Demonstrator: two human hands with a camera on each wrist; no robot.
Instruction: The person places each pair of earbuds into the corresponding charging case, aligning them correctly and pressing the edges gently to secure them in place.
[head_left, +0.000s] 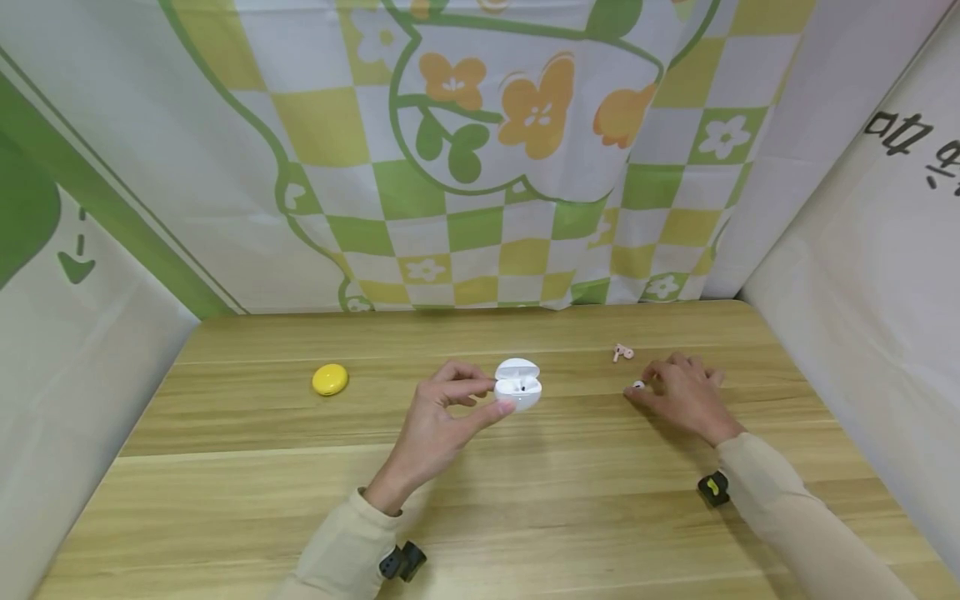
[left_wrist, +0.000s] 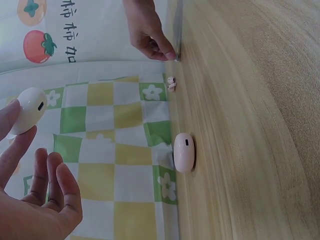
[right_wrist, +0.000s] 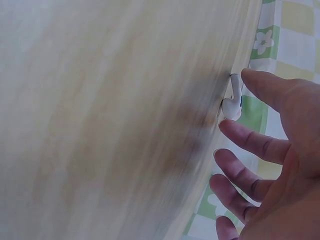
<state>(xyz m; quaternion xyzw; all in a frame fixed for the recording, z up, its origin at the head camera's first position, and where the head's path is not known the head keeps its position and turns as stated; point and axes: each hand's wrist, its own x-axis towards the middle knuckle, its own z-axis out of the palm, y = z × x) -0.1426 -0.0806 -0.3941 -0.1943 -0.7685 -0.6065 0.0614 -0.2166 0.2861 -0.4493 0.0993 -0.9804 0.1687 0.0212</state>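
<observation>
My left hand (head_left: 442,408) pinches a white earbud case (head_left: 517,400) between thumb and fingers, above the table, its lid raised. A small dark spot shows inside it. From the left wrist view, the back of this case (left_wrist: 31,111) has a dark mark. On the right, my right hand (head_left: 686,400) is low at the tabletop, thumb and index finger at either end of a white earbud (right_wrist: 232,102). Its other fingers are spread and loosely bent. Pink earbuds (head_left: 622,353) lie just behind that hand.
A yellow round case (head_left: 330,380) lies on the left of the wooden table (head_left: 225,500). A pale pink case (left_wrist: 184,157) stands on the table in the left wrist view; I cannot pick it out from the head. A patterned cloth (head_left: 480,233) hangs behind the table.
</observation>
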